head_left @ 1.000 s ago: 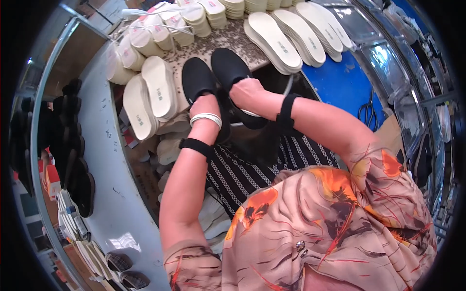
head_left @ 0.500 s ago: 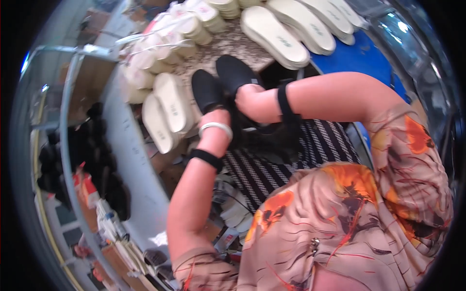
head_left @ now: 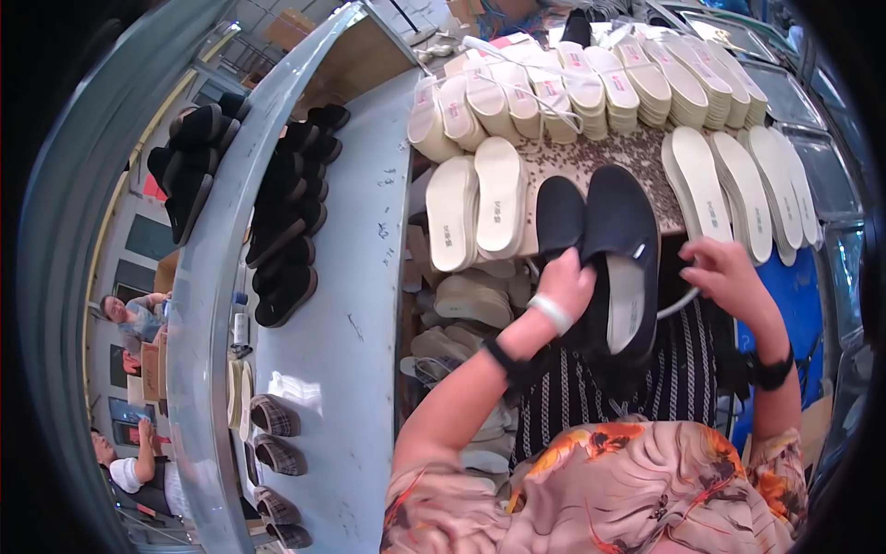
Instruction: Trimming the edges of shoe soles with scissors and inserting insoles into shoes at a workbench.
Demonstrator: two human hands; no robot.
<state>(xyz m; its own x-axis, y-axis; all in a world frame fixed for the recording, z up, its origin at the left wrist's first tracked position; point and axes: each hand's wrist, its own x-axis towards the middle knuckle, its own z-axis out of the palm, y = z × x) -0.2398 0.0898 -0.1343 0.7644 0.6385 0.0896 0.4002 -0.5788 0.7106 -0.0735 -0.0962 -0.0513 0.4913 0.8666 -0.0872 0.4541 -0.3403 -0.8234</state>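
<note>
My left hand (head_left: 566,288) is closed on a pair of black slip-on shoes, gripping between them at their openings. The right shoe (head_left: 622,217) of the pair points away from me, and a pale insole (head_left: 627,300) shows inside it. Partly behind my fingers is the left shoe (head_left: 559,208), its inside hidden. My right hand (head_left: 729,282) is apart from the shoes, fingers loosely bent and spread, with nothing visible in them. It hovers at the near end of a stack of cream insoles (head_left: 697,180) on the right of the table.
More cream insoles (head_left: 502,198) lie on the speckled table (head_left: 614,159) at left, with tied insole bundles (head_left: 637,78) along the back. Black shoes (head_left: 286,198) and plaid shoes (head_left: 275,415) stand on a grey metal shelf (head_left: 355,277) at left. Two people are beyond it.
My right hand has left the shoes and moved right to the insoles. My left hand keeps hold of the pair. The view has swung, showing more of the left shelf and the back bundles.
</note>
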